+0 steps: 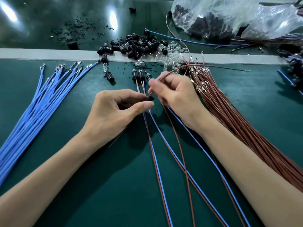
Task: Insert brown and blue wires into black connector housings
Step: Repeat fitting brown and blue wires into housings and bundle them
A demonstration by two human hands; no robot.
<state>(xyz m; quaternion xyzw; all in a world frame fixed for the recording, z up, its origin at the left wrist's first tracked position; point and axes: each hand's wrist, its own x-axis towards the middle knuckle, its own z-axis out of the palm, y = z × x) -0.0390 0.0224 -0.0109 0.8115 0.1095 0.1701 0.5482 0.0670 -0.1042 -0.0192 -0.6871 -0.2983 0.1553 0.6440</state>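
Done: I count three wired housings (141,74) beyond left hand (111,112).
Held: left hand pinches housing (150,98); right hand (177,95) grips brown wire (172,70).
Left: blue bundle (37,108), brown bundle (229,112).

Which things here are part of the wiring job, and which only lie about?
Job: black housing in left hand; brown wire in right hand; blue wire bundle; brown wire bundle; housing pile.
Lying about: plastic bags; black crumbs.
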